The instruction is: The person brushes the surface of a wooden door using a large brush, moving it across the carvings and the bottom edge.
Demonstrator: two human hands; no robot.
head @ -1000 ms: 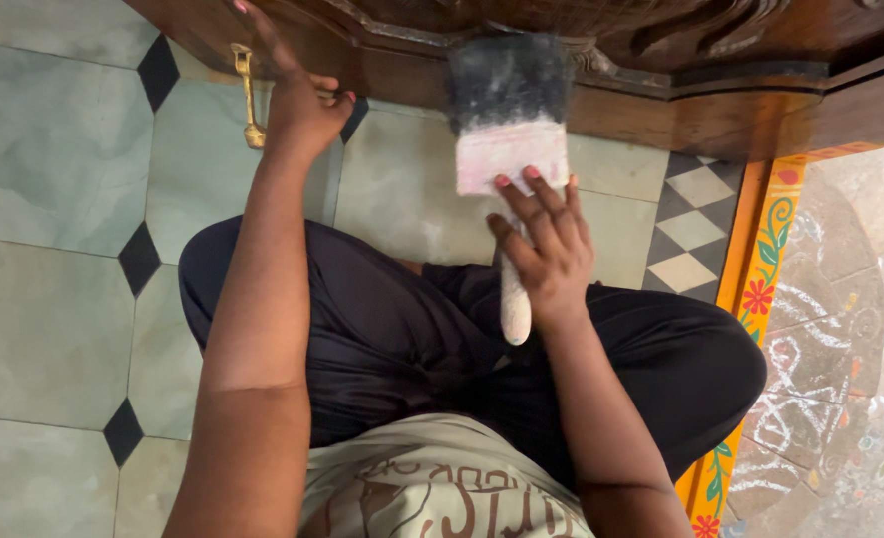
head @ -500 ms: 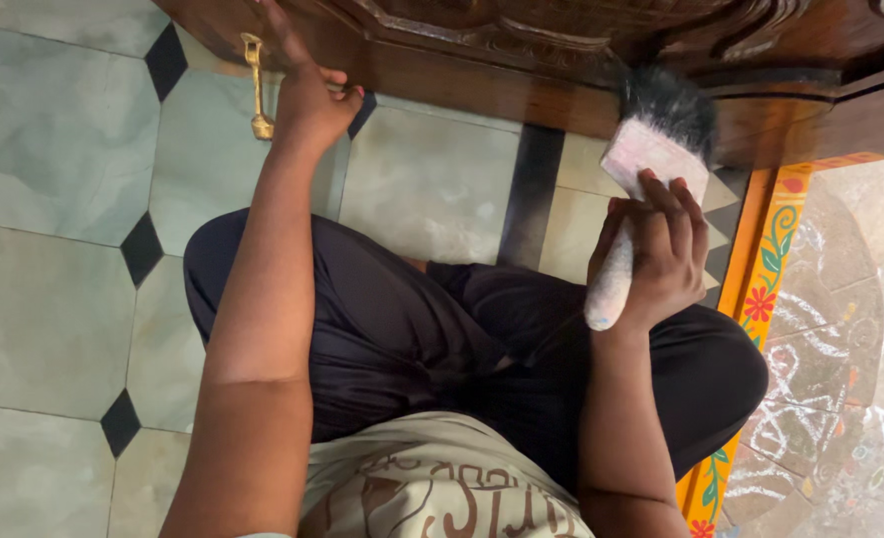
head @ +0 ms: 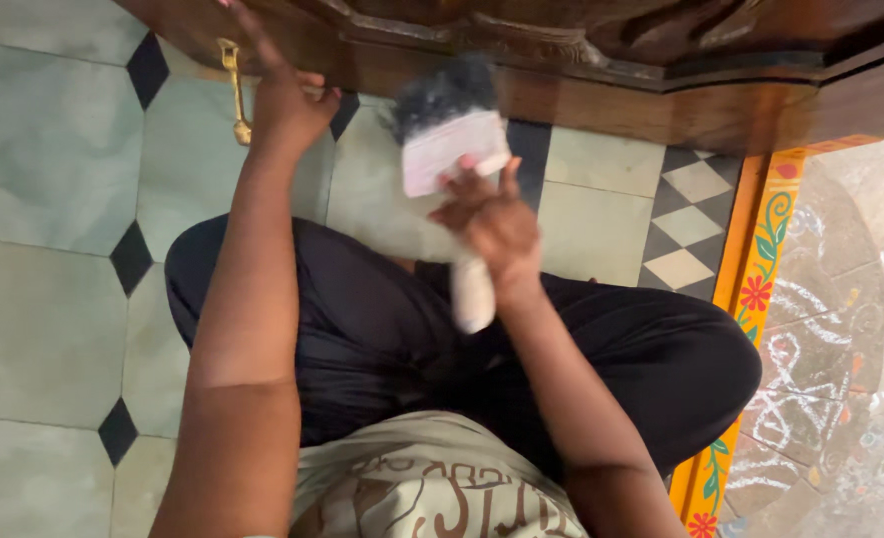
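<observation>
My right hand grips a wide paintbrush with a pale dusty handle, a whitish ferrule and dark bristles. The bristles point up at the lower edge of a dark carved wooden door and look blurred by motion. My left hand presses against the same door's bottom edge at the upper left, right beside a brass latch. I sit cross-legged in black trousers on the tiled floor.
Pale green floor tiles with small black diamond insets spread to the left. A checkered tile patch lies right of the brush. An orange threshold strip painted with flowers borders a stone floor with white chalk patterns.
The brush swept from the middle of the door's lower edge to the right, and has now come back left of centre. My left hand has stayed on the door by the latch.
</observation>
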